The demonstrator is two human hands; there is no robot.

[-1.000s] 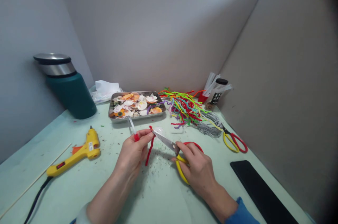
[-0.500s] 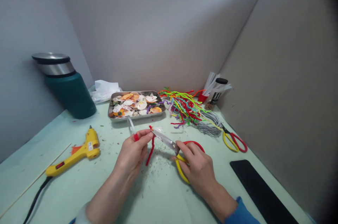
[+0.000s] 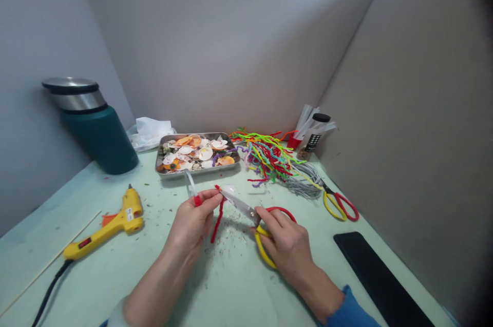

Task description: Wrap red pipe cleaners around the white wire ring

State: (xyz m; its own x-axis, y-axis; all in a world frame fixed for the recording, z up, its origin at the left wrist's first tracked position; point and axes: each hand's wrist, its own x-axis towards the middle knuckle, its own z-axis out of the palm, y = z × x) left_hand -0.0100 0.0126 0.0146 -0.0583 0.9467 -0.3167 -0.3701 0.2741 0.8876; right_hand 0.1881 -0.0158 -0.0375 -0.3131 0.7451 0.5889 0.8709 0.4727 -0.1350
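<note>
My left hand [image 3: 194,222] is closed, pinching a red fuzzy pipe cleaner [image 3: 217,222] between thumb and fingertips. One end of it hangs below the fingers, and a short tuft shows above them. A whitish strip [image 3: 190,183], red at its lower end, sticks up between the same hand's fingers; its kind is unclear. My right hand [image 3: 285,237] grips scissors [image 3: 241,205] with one red and one yellow handle loop. Their blades look closed or nearly so, and the tips meet the pipe cleaner at my left fingertips.
Behind my hands stands a metal tray [image 3: 198,173] of seashells, beside a heap of coloured pipe cleaners [image 3: 273,157] and grey cord [image 3: 306,188]. A yellow glue gun [image 3: 103,234] and teal bottle [image 3: 103,137] are left. Second scissors [image 3: 341,206], a jar [image 3: 314,137] and a black slab [image 3: 379,275] are right.
Both hands keep almost the same pose, with the scissor tips still at the pipe cleaner. The whole view has shifted slightly, so everything appears a little further left.
</note>
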